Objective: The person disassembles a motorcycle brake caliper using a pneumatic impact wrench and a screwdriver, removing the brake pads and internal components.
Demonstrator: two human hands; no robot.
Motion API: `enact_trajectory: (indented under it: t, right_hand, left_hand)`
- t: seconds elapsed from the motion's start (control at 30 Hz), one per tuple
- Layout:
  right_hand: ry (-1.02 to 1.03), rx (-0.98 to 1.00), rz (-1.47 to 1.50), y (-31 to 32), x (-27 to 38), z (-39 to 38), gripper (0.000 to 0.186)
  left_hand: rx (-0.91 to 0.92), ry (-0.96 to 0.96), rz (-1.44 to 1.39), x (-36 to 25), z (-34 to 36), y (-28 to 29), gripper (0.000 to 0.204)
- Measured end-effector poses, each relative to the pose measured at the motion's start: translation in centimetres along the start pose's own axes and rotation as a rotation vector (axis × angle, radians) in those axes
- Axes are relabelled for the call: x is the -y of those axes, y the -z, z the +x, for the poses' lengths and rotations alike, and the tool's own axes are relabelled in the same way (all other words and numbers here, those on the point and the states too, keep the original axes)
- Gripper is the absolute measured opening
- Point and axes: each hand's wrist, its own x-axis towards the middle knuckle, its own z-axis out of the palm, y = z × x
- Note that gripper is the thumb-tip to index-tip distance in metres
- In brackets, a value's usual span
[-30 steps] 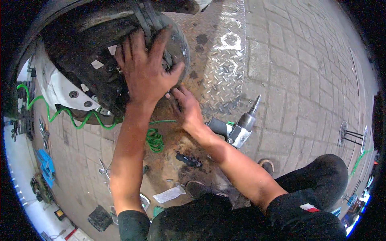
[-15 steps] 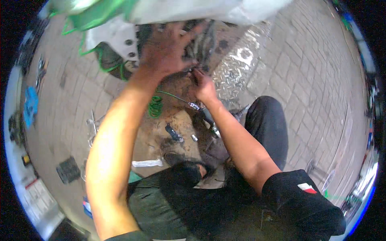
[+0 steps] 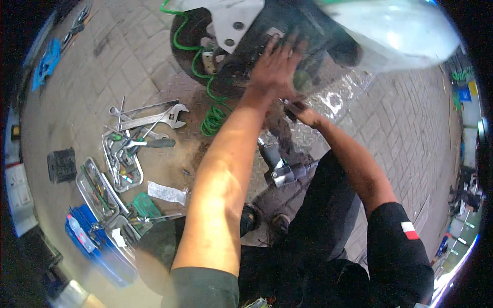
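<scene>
My left hand (image 3: 277,66) lies with its fingers spread against the dark lower cover (image 3: 257,38) of a scooter-like vehicle. Beside and below it, my right hand (image 3: 307,114) is closed round a small dark object with a shiny tip (image 3: 290,108), held close under the cover. What kind of thing it is does not show clearly. White body panels (image 3: 395,38) overhang both hands. Nearer to me, an impact wrench (image 3: 277,164) lies on the ground beside my right knee. A green coiled hose (image 3: 213,120) hangs down left of my left forearm.
On the left lie a large adjustable wrench (image 3: 167,118), a metal tray (image 3: 139,179) of sockets and hand tools, another long tray (image 3: 84,177), a blue bin (image 3: 120,272) and a black block (image 3: 61,165). A clear plastic packet (image 3: 167,193) is near my left arm. Patterned metal plate (image 3: 334,100) covers ground at right.
The view has swung, so the vehicle and hands appear farther right and the trays on the left show. My left hand stays spread at the cover; my right hand remains closed just below it.
</scene>
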Motion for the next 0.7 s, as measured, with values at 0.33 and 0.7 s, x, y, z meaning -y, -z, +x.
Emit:
enact_trajectory:
  t: [0.33,0.7]
  right_hand:
    - [0.027,0.131,-0.175,0.3,-4.7,-0.7,0.040]
    - [0.297,0.071,-0.637,5.1,-6.5,-1.3,0.018]
  left_hand:
    - [-0.368,0.050,0.348,-2.5,-2.2,-4.0,0.095]
    - [-0.435,0.314,0.056,-3.0,-3.7,-6.2,0.081]
